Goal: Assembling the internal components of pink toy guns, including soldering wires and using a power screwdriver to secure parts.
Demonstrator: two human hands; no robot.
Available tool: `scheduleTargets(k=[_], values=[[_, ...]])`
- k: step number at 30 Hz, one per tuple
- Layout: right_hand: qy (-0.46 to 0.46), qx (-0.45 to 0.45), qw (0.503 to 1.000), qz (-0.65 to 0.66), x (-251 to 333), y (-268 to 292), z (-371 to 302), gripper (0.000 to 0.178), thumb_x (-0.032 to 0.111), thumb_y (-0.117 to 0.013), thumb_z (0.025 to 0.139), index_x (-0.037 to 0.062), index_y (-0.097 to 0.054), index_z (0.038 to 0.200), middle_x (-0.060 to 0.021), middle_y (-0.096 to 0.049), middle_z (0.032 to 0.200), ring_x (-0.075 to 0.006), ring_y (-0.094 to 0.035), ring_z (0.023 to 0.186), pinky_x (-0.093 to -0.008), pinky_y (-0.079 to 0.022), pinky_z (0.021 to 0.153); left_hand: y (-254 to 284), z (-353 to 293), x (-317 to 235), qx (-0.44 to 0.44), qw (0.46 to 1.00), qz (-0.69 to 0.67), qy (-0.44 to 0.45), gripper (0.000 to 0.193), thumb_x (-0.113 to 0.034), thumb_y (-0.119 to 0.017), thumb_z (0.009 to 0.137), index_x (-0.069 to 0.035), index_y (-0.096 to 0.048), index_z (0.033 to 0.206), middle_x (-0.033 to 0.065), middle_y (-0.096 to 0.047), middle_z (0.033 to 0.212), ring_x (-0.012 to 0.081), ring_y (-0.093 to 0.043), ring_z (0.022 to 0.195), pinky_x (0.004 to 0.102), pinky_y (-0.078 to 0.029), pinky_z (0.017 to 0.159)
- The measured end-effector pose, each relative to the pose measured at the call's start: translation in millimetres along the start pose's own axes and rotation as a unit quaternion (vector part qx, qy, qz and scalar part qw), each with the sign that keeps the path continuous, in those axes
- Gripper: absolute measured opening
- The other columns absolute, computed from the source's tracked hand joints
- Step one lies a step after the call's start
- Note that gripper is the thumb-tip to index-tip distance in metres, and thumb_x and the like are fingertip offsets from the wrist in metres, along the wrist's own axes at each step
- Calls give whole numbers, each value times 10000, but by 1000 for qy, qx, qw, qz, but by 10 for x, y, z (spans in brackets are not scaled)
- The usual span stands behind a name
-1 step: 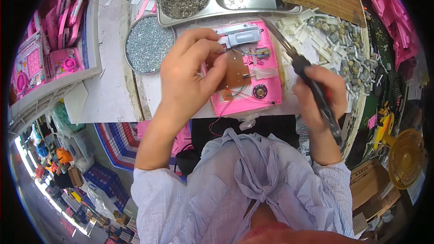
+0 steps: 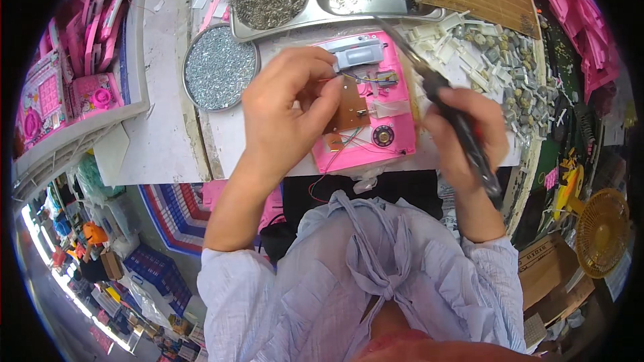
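Observation:
A pink plastic housing (image 2: 365,159) lies open-side up on the table before me. It holds a brown circuit board (image 2: 350,107), a grey-blue plastic part (image 2: 360,57), a small round speaker (image 2: 383,136) and thin wires. My left hand (image 2: 288,104) covers the housing's left side. Its thumb and forefinger pinch together at the board's upper left; what they hold is hidden. In my right hand (image 2: 466,131), to the right of the housing, is a black-handled screwdriver (image 2: 463,137). Its long metal shaft points up and left, smeared by motion, above the housing.
A round tray of small silvery screws (image 2: 221,67) stands to the left. Behind is a steel compartment tray (image 2: 268,30) with more screws. White plastic pieces and small metal parts (image 2: 483,60) are heaped at right. Pink housings (image 2: 74,87) fill a bin at far left.
My right hand has moved left and slightly up with the screwdriver, bringing its shaft further over the housing. The left hand stays nearly in place.

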State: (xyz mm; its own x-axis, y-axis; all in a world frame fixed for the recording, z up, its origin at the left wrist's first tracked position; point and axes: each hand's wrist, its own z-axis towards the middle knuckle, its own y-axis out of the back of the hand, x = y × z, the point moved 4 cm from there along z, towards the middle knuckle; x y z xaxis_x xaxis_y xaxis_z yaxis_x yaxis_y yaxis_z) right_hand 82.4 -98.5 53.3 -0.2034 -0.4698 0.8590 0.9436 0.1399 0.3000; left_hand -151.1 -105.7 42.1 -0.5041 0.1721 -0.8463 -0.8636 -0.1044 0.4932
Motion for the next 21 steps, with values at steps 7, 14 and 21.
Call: scheduleTargets(k=[7, 14, 21], values=[[-99, 24, 985, 141, -103, -511, 374, 490, -44, -734, 847, 50, -591, 1306, -89, -675, 1078, -152, -676, 982, -290, -558, 856, -298, -64, 158, 0, 931, -326, 162, 100, 12, -683, 942, 51, -670, 1033, 83, -720, 897, 112, -715, 787, 204, -579, 682], [-18, -18, 999, 21, -166, -594, 366, 482, -53, -730, 792, 84, -632, 1244, -109, -674, 982, -251, -682, 862, -342, -550, 761, -199, -75, 167, 9, 944, -279, 176, 92, -43, -708, 937, 43, -692, 966, 37, -695, 875, 76, -622, 722, 219, -508, 646], [139, 5, 981, -135, -154, -596, 126, 542, -56, -779, 692, 83, -659, 1201, -110, -690, 985, -296, -671, 887, -432, -523, 926, -72, 62, 35, -7, 1000, 11, 5, 114, -60, -780, 805, 16, -696, 820, 93, -586, 988, 178, -595, 781, 300, -493, 660]])
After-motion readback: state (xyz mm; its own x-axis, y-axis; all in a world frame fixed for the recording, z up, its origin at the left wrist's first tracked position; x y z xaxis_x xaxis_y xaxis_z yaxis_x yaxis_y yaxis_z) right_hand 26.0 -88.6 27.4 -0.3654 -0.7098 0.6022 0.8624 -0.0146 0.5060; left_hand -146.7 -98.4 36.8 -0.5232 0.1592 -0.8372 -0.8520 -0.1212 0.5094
